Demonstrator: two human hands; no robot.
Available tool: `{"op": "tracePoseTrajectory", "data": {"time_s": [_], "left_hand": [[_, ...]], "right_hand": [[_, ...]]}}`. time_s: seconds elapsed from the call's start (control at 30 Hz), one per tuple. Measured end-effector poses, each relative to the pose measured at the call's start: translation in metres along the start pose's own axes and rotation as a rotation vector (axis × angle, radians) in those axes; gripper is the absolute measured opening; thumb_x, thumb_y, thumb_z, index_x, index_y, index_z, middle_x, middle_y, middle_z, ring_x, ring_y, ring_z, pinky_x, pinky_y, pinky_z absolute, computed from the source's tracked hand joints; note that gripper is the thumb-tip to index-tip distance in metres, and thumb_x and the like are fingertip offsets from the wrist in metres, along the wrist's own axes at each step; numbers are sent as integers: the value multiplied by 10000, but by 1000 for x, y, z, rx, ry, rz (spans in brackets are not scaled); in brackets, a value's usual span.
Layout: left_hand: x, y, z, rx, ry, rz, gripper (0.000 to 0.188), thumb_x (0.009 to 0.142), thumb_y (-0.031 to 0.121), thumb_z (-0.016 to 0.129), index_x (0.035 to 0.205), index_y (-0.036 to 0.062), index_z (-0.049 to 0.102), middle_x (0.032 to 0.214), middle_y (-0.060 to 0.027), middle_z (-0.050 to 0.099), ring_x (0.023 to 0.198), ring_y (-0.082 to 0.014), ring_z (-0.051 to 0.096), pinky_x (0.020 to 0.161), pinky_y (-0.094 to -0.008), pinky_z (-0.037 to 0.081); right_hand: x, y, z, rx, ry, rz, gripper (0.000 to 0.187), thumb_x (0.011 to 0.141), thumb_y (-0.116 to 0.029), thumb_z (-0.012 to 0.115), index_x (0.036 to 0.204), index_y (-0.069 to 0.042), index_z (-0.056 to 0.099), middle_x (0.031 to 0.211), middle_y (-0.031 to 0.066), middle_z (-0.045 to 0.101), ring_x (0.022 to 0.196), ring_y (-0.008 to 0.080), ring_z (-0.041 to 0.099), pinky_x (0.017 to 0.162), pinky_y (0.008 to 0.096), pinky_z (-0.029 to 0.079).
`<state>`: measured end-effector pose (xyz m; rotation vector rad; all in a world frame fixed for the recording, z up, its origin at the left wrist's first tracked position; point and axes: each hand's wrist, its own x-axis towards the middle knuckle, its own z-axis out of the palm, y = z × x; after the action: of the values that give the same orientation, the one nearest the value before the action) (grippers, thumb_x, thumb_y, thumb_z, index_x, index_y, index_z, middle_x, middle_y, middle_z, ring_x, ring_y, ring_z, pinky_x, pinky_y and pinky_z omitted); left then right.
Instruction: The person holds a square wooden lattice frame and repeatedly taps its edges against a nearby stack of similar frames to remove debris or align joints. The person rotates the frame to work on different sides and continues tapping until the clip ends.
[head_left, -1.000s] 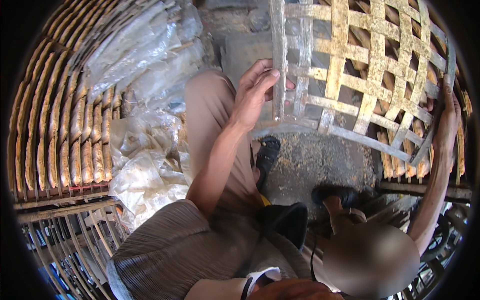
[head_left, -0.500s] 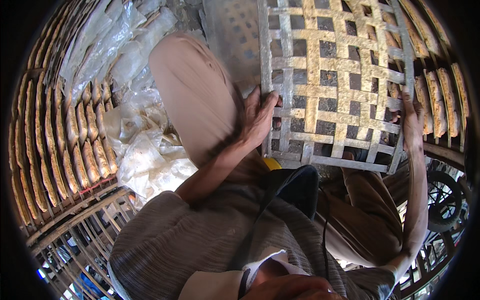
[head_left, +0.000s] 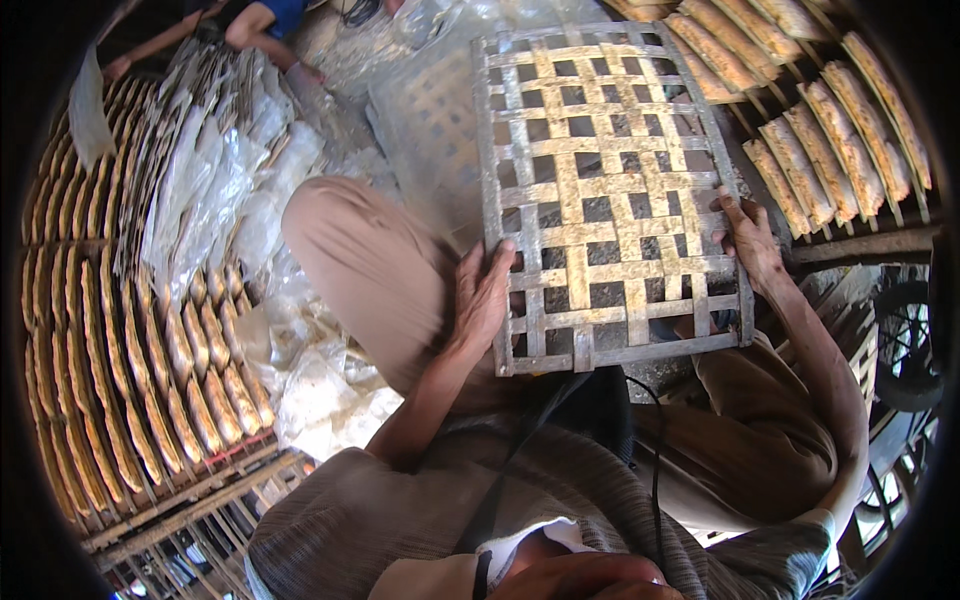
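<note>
A woven bamboo lattice tray [head_left: 600,263] with a grey wooden frame is held up over my lap, tilted, its long sides running away from me. My left hand [head_left: 480,300] is closed on its left edge near the close corner, with the thumb on top. My right hand [head_left: 755,240] grips the right edge about two thirds of the way down, its fingertips partly hidden behind the frame. Through the gaps in the weave, dark ground shows. Beyond the tray's left side lies a second lattice panel under cloudy plastic [head_left: 430,130].
Racks on the left hold rows of long brown-edged slabs [head_left: 130,380]; similar slabs [head_left: 830,150] stand at right. Crumpled plastic sheets [head_left: 320,385] lie beside my raised knee [head_left: 360,260]. Another person's leg [head_left: 250,28] and arm show far left. A spoked wheel [head_left: 905,340] stands at right.
My view has shifted so the tray looks smaller and more of it shows. Both hands keep their hold on its edges. Another person's limbs have come into view at the far left.
</note>
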<state>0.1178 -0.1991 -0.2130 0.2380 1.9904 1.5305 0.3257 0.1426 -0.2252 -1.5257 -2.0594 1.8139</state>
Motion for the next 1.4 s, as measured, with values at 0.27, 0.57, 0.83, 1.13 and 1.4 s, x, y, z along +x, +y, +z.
{"op": "tracePoseTrajectory", "data": {"time_s": [0.27,0.57,0.83,1.13,1.4], "left_hand": [[-7,42,-3,-253,-92,15,327,1071,204,649,1356,46,620,1124,-146,764,846,-225,781,680,-359,682],[9,115,-75,-650,-465,56,757,1088,580,477,1531,-34,472,1468,-293,585,1253,-403,670,1030,-542,593],[26,161,-36,-466,-18,368,754,1004,342,630,1558,-66,321,1405,-301,559,1279,-454,644,984,-543,625],[87,263,-67,-263,-358,281,628,899,113,512,1470,-121,390,1349,-309,639,1079,-427,752,917,-522,653],[120,299,11,90,-923,189,562,895,110,535,1401,-124,468,1315,-259,689,1072,-357,767,865,-432,665]], "right_hand": [[-5,-41,4,81,66,-283,669,1056,-636,578,1209,8,680,810,58,607,653,74,525,587,248,438],[-33,-61,42,19,60,-47,778,1097,-529,520,1555,72,338,1264,196,580,1174,312,585,1038,481,494],[-56,-54,89,500,-80,79,603,1112,-469,536,1477,-17,371,1041,116,570,784,235,591,714,455,578],[-98,-105,39,-405,-542,-203,514,1120,-440,501,1152,39,684,930,227,746,900,334,765,805,448,636],[-51,-135,-2,-595,530,-1148,501,1051,-325,625,1408,24,586,1113,236,761,1123,395,723,1002,558,561]]}}
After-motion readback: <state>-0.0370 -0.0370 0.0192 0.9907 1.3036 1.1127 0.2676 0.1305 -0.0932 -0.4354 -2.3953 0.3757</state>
